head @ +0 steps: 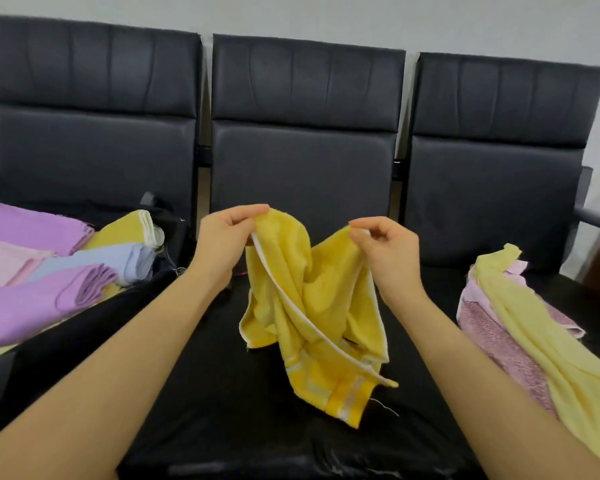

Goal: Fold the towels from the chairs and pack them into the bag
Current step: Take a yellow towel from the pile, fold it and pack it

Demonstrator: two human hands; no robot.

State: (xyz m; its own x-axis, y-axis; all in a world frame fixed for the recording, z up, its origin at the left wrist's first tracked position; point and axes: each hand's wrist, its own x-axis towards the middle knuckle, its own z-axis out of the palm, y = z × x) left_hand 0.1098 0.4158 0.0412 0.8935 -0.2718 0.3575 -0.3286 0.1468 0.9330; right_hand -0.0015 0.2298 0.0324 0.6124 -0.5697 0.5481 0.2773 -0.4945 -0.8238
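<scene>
Both hands lift the yellow towel (312, 306) above the middle chair (302, 168): left hand (227, 240) and right hand (387, 249) each pinch 1 top corner, likely to spread it for folding (the bag (84, 323) waits left, already holding folded towels).
</scene>
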